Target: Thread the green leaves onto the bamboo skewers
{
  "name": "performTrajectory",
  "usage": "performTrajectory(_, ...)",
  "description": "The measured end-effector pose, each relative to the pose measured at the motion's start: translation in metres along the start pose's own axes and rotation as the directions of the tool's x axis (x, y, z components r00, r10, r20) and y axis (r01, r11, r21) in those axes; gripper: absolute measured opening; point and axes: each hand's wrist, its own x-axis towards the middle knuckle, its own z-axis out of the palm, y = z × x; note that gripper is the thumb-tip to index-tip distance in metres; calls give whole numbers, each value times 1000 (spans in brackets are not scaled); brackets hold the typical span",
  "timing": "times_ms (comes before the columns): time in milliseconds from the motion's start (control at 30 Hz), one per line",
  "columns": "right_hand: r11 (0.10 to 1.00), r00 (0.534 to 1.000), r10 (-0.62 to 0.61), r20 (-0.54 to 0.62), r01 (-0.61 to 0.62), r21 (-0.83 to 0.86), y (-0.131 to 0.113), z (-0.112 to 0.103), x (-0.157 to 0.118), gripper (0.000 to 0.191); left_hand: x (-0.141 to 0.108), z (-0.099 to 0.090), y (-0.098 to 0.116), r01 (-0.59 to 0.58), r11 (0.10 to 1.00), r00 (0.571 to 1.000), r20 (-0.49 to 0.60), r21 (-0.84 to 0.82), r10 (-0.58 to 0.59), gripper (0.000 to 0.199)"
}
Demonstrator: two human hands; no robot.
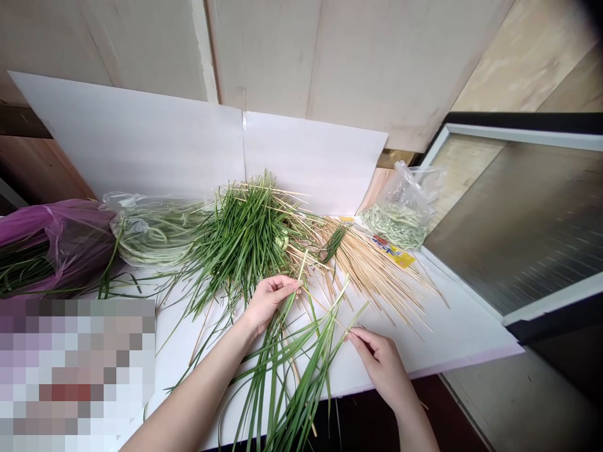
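Long green chives (301, 376) hang across the table's front edge, their pale ends crossed by a thin wooden skewer (320, 303). My left hand (271, 301) pinches a chive stalk near the skewer's left part. On the right, my right hand (377, 356) is closed at the fingertips on the skewer's other end. Behind my left hand lies a large heap of chives (249, 232). Many bare wooden skewers (377, 270) are spread to its right, with a small tuft of chives (335, 243) on them.
Clear bags hold long green beans (160, 232) at left and pale green pieces (396, 225) at right. A purple bag (70, 232) of greens sits far left. White boards (311, 157) lean on the wall behind the white table (452, 333). A framed glass panel (518, 220) stands right.
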Motion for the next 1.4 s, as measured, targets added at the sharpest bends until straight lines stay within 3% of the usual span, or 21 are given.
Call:
performTrajectory(233,998,999,-47,-25,46,-33,0,7,3,34,-1,-2,1,8,1000,1000,13,-28,-8,19)
performTrajectory(567,996,999,-41,-29,38,-76,0,6,3,33,-4,-1,4,-11,997,999,54,73,7,21)
performTrajectory(800,999,999,-40,-27,40,8,-10,19,3,33,-13,17,-3,108,982,972,191,156,-137,27)
performTrajectory(933,999,999,-37,-36,38,13,-13,18,3,33,-14,19,1,73,977,968,223,202,-119,27)
performTrajectory(1067,998,1000,-18,-23,20,64,-11,5,2,35,-13,11,17,-20,976,957,286,216,-44,29)
performTrajectory(1267,987,992,70,-106,-53,153,3,-12,-3,39,-7,-4,31,-125,972,992,30,197,121,32)
performTrajectory(1333,980,989,87,-124,-63,188,7,-13,-5,38,-6,-6,28,-169,934,983,-18,314,184,32)
performTrajectory(1400,977,989,85,-123,-58,206,9,-13,-5,38,-6,-6,23,-214,836,969,3,504,246,29)
